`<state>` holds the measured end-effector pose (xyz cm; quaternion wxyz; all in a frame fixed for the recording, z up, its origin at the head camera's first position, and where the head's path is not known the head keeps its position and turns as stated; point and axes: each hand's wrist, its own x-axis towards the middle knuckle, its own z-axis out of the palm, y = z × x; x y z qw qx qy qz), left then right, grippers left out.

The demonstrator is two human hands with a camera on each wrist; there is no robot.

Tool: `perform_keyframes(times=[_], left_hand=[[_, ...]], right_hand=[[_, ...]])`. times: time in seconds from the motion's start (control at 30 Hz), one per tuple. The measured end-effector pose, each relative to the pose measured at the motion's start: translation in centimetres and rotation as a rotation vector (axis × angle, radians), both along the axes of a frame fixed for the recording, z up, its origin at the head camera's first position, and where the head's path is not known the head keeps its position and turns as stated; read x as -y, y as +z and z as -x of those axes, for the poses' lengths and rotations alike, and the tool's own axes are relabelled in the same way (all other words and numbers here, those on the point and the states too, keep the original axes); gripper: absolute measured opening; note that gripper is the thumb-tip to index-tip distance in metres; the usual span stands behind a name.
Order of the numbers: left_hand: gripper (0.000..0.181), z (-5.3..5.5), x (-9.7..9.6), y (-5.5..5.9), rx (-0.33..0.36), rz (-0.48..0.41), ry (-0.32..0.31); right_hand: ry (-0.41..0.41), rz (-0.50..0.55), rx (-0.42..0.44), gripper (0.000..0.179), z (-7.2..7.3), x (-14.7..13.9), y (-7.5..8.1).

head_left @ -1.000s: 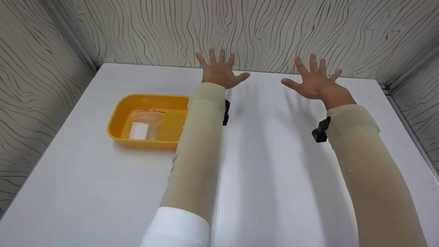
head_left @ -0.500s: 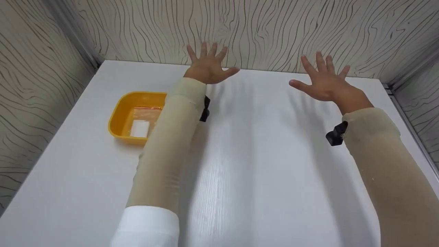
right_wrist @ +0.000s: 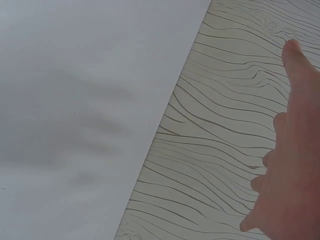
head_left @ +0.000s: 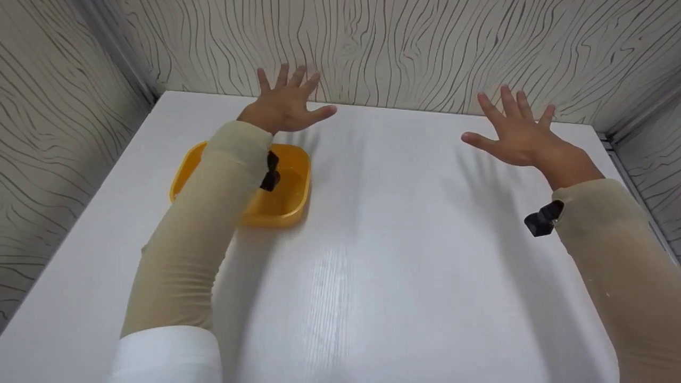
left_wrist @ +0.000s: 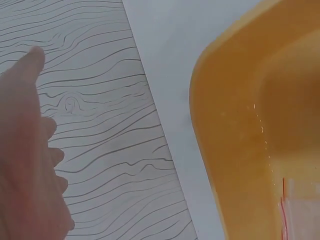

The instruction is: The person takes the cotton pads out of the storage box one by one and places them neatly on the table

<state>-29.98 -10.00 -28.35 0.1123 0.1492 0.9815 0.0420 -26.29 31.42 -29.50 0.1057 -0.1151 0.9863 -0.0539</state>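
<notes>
My left hand (head_left: 284,108) is held above the far edge of the table, fingers spread and straight, with nothing in it. Below that forearm lies a yellow tray (head_left: 290,210), partly covered by the sleeve in the head view. Inside the tray, the left wrist view catches the corner of a clear zip bag (left_wrist: 302,215) with a red seal line; the head view has it hidden behind the arm. On the right, my right hand (head_left: 518,139) also hovers over the table with spread fingers, holding nothing. Its shadow falls on the white surface.
A white table (head_left: 383,255) stretches under both arms. Behind it rises a back wall (head_left: 393,53) with a wood-grain pattern, and similar panels stand at the left and right. A small black device (head_left: 544,218) sits on the right sleeve's cuff.
My left hand has moved left, its forearm now crossing the tray and covering the bag. The right hand has shifted right and slightly nearer. Both stay spread.
</notes>
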Motion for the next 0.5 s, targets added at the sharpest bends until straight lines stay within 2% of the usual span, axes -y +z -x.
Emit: perform_keyframes(times=[0.17,0.5], left_hand=[[0.089,-0.8,1.8,0.2,-0.005,-0.012,0.002],[0.091,-2.7,5.7,0.2,0.004,-0.053,-0.036]], right_hand=[[0.008,0.009,-0.001,0.098,-0.5,-0.4,0.0],[0.038,0.025,0.014,0.096,-1.6,-0.4,0.4]])
